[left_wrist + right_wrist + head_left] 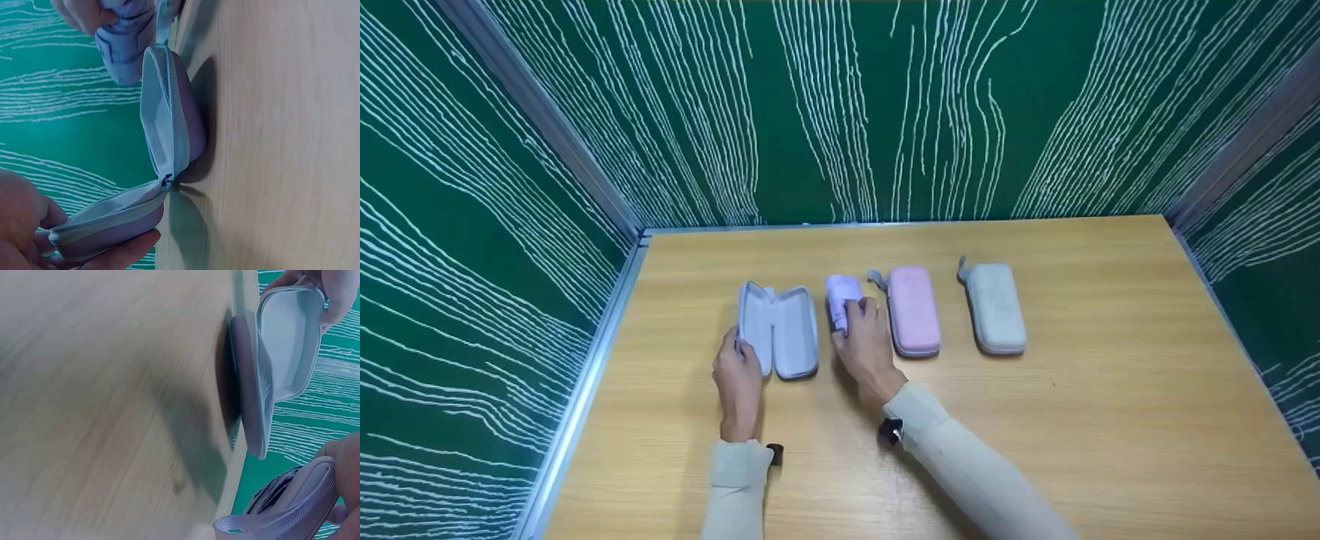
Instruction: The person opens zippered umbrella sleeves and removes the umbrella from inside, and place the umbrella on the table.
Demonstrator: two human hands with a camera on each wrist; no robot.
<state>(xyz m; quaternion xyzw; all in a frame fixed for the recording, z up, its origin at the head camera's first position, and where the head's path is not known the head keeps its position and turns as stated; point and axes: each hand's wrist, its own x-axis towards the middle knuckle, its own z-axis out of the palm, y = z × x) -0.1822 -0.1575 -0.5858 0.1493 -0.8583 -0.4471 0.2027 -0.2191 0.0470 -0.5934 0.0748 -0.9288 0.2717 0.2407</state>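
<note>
A zippered case (796, 334) with a pale grey lining lies unfolded on the table, its two halves joined along the middle. My left hand (739, 375) grips the outer edge of its left half, which is tilted up off the table in the left wrist view. To the right of the case, my right hand (870, 349) holds a small lavender folded umbrella (841, 289) above the table. A wrist strap (275, 522) loops from the umbrella's end, and folded fabric (273, 489) shows along its side.
A closed pink case (913, 311) lies just right of my right hand. Farther right is a closed grey-green case (997, 309); both have short loops. Green walls with white lines (825, 112) enclose the wooden table (1110, 390) at the back and sides.
</note>
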